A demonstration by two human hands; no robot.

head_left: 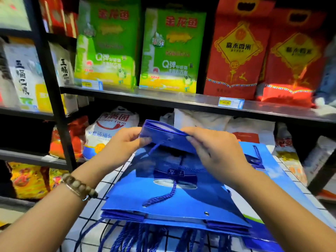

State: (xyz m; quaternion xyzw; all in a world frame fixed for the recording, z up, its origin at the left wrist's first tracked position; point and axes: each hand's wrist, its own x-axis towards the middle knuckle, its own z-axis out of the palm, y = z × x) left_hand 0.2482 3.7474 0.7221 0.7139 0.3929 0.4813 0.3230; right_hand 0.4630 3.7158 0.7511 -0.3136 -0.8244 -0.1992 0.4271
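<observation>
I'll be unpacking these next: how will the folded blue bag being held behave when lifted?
Probably light: the left hand and right hand hold the blue bag by pinches alone. Likely stiffish: its folded panels look flat. Its cord handle dangles and may snag the stack of bags below.

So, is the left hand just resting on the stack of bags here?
No, the left hand pinches the rim of the raised blue bag, as does the right hand, above the stack.
</observation>
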